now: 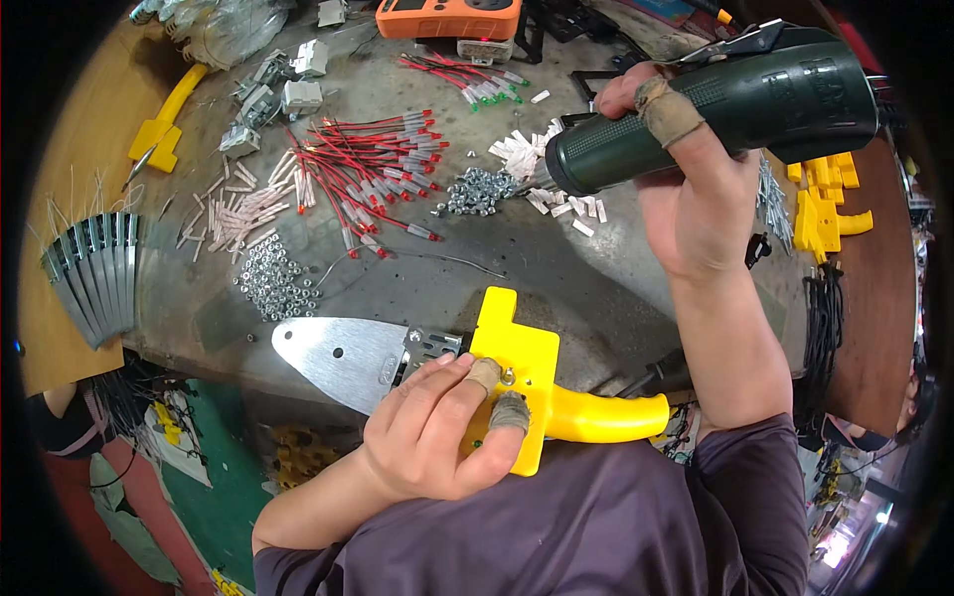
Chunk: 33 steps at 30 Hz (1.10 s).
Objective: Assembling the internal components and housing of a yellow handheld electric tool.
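A yellow plastic tool housing [527,353] with a curved handle and a flat, pointed metal plate [343,353] lies close against my body, plate to the left. It looks like a pipe welding iron. My left hand [437,427] is closed on the near left part of the housing, thumb and forefinger wrapped in tape. Between these fingertips a small metal fastener [508,376] stands on the housing. Up on the right, my right hand [696,189] grips a dark green power tool [616,154], held above the bench; its working end does not show clearly.
On the grey bench [586,268] lie red indicator lights with leads [368,169], nuts [278,283], pale ceramic tubes [238,209] and white pieces [527,154]. An orange meter [447,18] stands at the back. Metal plates [94,273] lie left, yellow housings [820,214] right.
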Each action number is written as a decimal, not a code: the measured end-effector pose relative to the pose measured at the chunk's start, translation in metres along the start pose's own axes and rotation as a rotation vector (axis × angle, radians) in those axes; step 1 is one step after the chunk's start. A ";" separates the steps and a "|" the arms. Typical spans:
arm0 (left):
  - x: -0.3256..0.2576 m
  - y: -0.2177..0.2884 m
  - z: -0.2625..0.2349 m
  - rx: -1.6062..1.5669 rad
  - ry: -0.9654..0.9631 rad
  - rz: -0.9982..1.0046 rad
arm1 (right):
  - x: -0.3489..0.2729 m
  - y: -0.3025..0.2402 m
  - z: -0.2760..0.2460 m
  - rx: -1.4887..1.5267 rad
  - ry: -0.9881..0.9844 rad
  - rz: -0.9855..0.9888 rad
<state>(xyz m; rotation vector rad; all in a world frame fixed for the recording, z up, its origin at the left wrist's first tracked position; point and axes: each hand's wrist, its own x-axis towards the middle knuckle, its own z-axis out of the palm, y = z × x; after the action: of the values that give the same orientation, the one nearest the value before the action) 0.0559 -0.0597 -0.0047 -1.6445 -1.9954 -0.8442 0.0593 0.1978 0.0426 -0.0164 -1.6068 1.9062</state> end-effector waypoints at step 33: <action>0.002 0.005 0.003 0.180 0.071 -0.057 | -0.055 -0.080 0.018 0.384 -0.147 0.016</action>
<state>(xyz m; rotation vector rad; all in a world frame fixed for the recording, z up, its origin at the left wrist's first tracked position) 0.0607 -0.0553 -0.0049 -1.4451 -2.0139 -0.7097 0.1321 0.1603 0.0977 0.2783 -1.3064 2.2425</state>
